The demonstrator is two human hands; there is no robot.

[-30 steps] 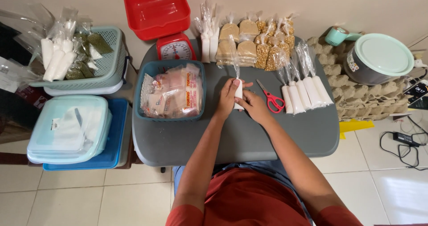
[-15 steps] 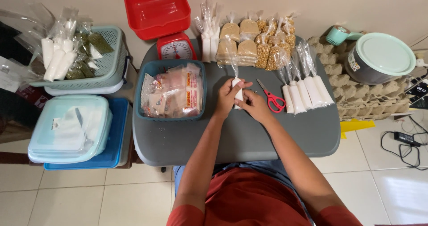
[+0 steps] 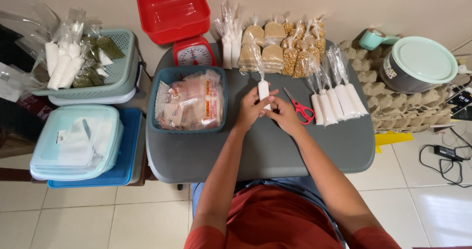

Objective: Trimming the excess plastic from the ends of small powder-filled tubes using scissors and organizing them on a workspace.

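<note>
A small clear bag packed with white powder stands near the middle of the grey table, its loose plastic top trailing up toward the far edge. Both hands have it — the left hand wraps its fingers around the lower part from the left side, and the right hand pinches it from the right, fingertips closed against the bag.

Just to the right of the hands lie red-handled scissors, blades pointing up and left. Beyond them is a row of finished white bags lying side by side, their tied tops fanned toward the wall. At the back edge stand more packets: white ones, tan powder ones and ones of yellowish kernels.

To the left of the hands sits a blue basket full of printed flour packs, and behind it a red kitchen scale with a red tub on top. Off the table on the left — a pale green basket of bags and stacked lidded boxes. On the right, a pot with a mint lid rests on egg trays.
</note>
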